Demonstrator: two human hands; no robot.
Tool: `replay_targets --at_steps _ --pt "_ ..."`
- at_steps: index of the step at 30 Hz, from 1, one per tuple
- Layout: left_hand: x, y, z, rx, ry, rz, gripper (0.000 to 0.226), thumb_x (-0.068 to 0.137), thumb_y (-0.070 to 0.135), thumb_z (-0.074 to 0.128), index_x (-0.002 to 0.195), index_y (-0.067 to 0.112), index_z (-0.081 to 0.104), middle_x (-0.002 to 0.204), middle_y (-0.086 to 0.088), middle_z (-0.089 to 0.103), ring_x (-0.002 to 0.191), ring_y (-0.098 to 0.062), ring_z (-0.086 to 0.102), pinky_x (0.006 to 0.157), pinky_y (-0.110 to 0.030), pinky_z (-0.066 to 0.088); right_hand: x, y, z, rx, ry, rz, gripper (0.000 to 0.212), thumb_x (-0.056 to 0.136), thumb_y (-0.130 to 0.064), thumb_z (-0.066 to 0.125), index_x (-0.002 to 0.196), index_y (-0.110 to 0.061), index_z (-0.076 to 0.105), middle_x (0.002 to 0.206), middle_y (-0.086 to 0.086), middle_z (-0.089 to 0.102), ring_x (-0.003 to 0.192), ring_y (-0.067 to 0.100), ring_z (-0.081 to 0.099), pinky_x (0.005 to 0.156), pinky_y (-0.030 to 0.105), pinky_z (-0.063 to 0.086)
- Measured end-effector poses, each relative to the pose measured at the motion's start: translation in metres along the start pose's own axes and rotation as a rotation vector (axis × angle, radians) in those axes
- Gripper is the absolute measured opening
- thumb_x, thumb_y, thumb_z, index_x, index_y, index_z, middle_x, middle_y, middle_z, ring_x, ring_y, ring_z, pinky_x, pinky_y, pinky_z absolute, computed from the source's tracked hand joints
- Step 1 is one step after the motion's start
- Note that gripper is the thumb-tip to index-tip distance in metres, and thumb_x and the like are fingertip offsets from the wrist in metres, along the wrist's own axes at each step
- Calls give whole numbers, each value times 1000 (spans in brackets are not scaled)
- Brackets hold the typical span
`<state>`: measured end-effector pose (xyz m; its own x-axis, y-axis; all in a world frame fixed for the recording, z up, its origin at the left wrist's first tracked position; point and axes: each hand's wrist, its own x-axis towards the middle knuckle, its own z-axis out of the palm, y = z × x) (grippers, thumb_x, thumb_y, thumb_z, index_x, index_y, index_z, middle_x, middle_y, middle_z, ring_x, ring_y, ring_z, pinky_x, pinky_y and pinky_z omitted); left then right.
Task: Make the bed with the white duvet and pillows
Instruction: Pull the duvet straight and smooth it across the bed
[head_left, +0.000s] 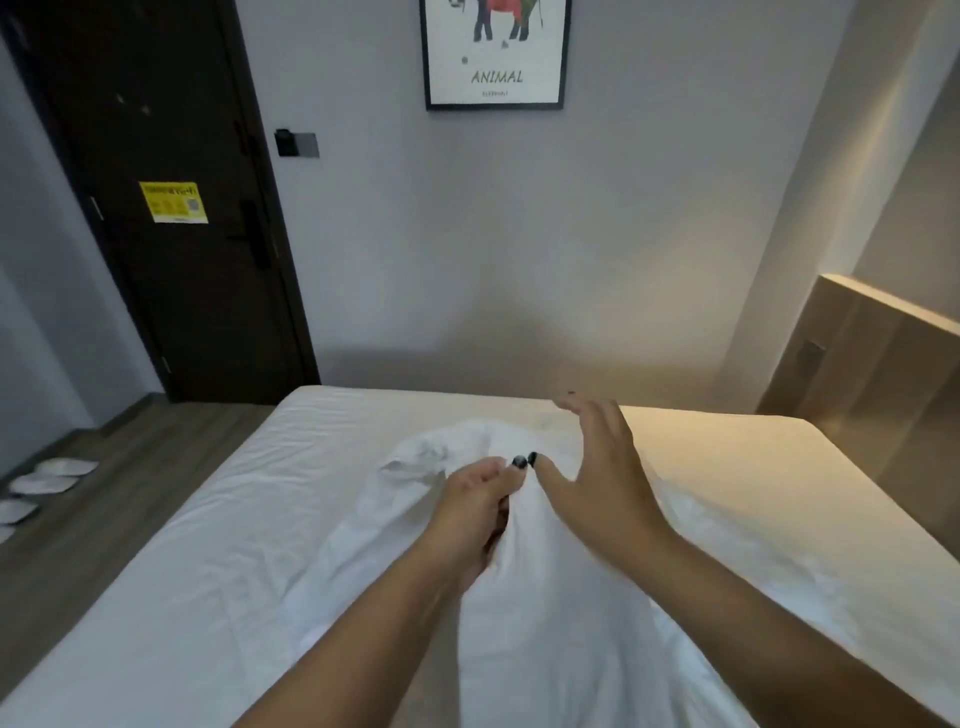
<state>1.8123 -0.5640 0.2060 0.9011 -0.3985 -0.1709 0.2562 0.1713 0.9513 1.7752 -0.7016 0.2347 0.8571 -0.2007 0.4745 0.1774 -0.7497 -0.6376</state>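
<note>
The left hand (475, 512) pinched a bunched fold of the duvet (519, 623) near the bed's (208, 571) middle, while the right hand (597, 478), fingers spread and holding nothing, hovered just beside it.

1. The duvet (519, 597), white and plain, runs from centre to 6 o'clock.
2. The bed sheet (208, 545) is white, tinted warm yellow toward 3 o'clock.
3. The door (171, 208) at 10 o'clock is dark brown, with a yellow notice (173, 201).
4. The wall (519, 234) is pale grey.
5. The framed print (496, 52) at 12 o'clock is white, black-edged, with a red patch.
6. Fingernails on the left hand (475, 512) are black.
</note>
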Motion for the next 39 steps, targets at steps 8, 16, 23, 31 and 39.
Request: replay_targets --at_steps 8,16,23,31,39 --pt "-5 69 33 -343 289 39 25 93 4 52 71 14 47 52 3 45 44 -7 37 50 -21 34 -134 -13 11 -146 -62 19 115 55 -77 58 150 -30 16 157 -4 12 146 20 13 115 48 24" --pt "-11 88 50 -164 163 118 22 96 4 48 74 10 49 48 4 53 40 -7 42 50 -20 35 -129 -18 24 -571 69 -338 95 66 -10 68 152 -20 29 153 17 34 141 37 32 101 62 39" --pt "2 66 -72 -46 15 137 13 97 12 50 90 13 61 83 -4 64 61 -10 55 60 -22 36 -62 -34 -1 67 380 1 17 72 -16 56 85 -19 66 81 -8 67 75 13 60 68 21 46" --pt "16 -13 -174 915 125 307 108 68 48 84 152 36 17 153 1 15 138 -28 23 111 -48 27 -38 -104 64 103 462 385 42 87 9 55 69 -28 58 67 -13 56 64 4 53 60 10 43" --pt "10 3 -196 672 -330 471 20 93 -3 52 99 15 45 86 4 58 78 -10 58 61 -10 43 -117 -156 72 824 443 825 26 88 14 38 83 8 63 76 11 70 88 33 67 70 29 54"
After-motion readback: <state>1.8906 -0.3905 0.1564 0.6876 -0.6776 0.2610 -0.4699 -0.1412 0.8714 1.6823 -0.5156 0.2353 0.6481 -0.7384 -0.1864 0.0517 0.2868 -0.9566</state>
